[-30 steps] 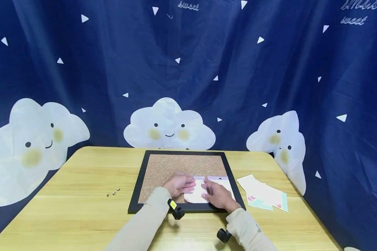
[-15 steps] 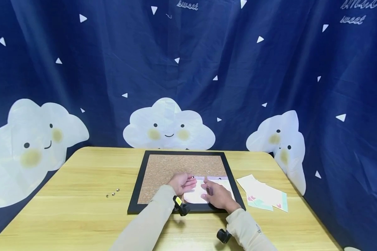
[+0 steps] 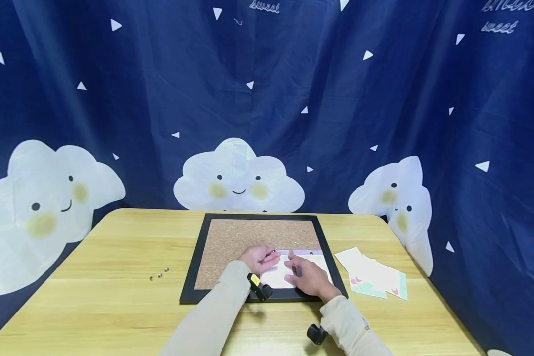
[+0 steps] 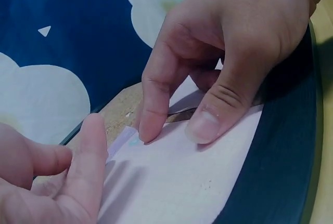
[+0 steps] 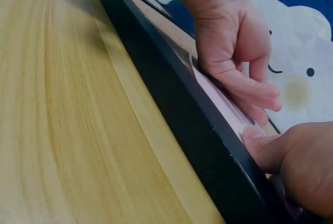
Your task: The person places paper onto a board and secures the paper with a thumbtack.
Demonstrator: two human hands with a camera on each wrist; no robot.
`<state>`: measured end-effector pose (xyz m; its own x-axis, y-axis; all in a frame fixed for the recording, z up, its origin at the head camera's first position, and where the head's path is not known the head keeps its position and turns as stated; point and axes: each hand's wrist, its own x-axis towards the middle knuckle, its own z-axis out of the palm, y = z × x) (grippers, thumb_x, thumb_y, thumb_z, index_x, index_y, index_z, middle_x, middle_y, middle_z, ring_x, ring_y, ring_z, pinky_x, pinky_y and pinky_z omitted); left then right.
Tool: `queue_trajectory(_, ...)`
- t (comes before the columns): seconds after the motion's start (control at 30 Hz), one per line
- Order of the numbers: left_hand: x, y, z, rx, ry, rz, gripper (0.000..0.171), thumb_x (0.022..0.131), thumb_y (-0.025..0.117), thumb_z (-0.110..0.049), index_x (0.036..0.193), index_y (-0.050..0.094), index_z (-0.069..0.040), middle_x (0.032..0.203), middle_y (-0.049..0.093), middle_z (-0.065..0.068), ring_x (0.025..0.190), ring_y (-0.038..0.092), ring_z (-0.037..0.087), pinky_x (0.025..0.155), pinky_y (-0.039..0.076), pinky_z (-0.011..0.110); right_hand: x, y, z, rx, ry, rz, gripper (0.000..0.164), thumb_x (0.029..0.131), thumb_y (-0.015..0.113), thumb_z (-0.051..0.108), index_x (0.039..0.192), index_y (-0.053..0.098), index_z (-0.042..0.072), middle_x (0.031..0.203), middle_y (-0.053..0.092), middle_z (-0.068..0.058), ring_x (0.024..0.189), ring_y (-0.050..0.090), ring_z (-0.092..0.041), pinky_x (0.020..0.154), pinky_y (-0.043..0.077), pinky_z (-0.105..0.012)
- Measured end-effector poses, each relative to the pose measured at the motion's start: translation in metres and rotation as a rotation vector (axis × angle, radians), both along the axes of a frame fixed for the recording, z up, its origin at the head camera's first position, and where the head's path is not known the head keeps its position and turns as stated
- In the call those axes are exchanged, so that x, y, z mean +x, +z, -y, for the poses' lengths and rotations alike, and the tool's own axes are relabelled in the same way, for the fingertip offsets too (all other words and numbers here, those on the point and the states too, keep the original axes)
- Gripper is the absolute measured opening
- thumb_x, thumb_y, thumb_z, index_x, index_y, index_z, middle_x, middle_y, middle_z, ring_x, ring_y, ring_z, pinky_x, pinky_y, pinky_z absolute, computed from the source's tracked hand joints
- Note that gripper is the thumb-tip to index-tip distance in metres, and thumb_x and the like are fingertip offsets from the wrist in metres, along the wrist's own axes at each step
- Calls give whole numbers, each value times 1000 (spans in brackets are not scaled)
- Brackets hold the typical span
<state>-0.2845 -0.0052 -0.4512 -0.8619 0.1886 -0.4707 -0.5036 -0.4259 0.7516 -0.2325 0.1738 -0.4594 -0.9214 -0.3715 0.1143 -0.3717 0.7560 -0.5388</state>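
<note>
A white note sheet (image 3: 272, 282) with a lavender top strip lies on the cork board (image 3: 240, 232), low in its black frame. My left hand (image 3: 259, 259) is at the sheet's upper left corner, thumb beside a small dark thumbtack (image 3: 273, 251) and other fingers stretched out over the paper. My right hand (image 3: 310, 278) rests its thumb and fingertips, spread apart, on the sheet's right side, as the left wrist view shows. A second lavender-topped sheet (image 3: 322, 262) lies partly under that hand, with a thumbtack (image 3: 311, 253) in its strip.
Several loose thumbtacks (image 3: 159, 275) lie on the wooden table (image 3: 115, 306) to the left of the board. At the right, several white cards (image 3: 374, 274) with mint edges and pink prints overlap. A blue curtain (image 3: 267, 99) with clouds hangs behind.
My left hand has shifted slightly right and its fingers have opened away from the corner, with the thumb staying by the thumbtack. My right hand has stayed in place.
</note>
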Motion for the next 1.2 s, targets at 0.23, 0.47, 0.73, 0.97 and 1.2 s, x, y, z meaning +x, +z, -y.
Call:
queue_trajectory(0.23, -5, -1, -6, -193, 12, -26, 18, 94, 55, 7, 107, 61, 18, 72, 65, 11, 61, 63, 12, 73, 57, 22, -1, -2, -1, -8, -4, 3, 34, 87, 73, 24, 117, 68, 10, 142, 51, -11, 117, 57, -30, 77, 49, -40)
queue_trajectory(0.47, -5, 0, -13, -337, 32, -73, 9, 87, 60, 12, 90, 68, 13, 74, 68, 16, 53, 61, 11, 59, 56, 19, 0, -2, 0, -12, -14, 10, 33, 87, 73, 25, 117, 68, 11, 142, 51, -9, 115, 58, -29, 75, 48, -40)
queue_trajectory(0.73, -8, 3, -23, -482, 37, -87, 7, 83, 64, 10, 87, 68, 11, 64, 64, 11, 50, 58, 10, 48, 51, 17, 0, -2, 1, -9, -34, -1, 31, 86, 74, 24, 114, 68, 11, 141, 52, -9, 119, 56, -32, 78, 49, -46)
queue_trajectory(0.97, -14, 2, -24, -567, -10, -85, 8, 80, 62, 12, 77, 68, 9, 59, 60, 9, 46, 52, 10, 43, 45, 16, -1, -3, 2, 2, -46, 0, 30, 86, 74, 24, 114, 69, 13, 142, 51, -7, 120, 55, -31, 77, 49, -46)
queue_trajectory(1.2, -16, 4, -23, -634, -63, -78, 11, 85, 63, 7, 76, 69, 6, 58, 58, 6, 45, 48, 9, 40, 40, 16, 1, -2, 1, 5, -44, 6, 31, 86, 73, 24, 115, 68, 12, 142, 51, -7, 124, 52, -33, 83, 48, -51)
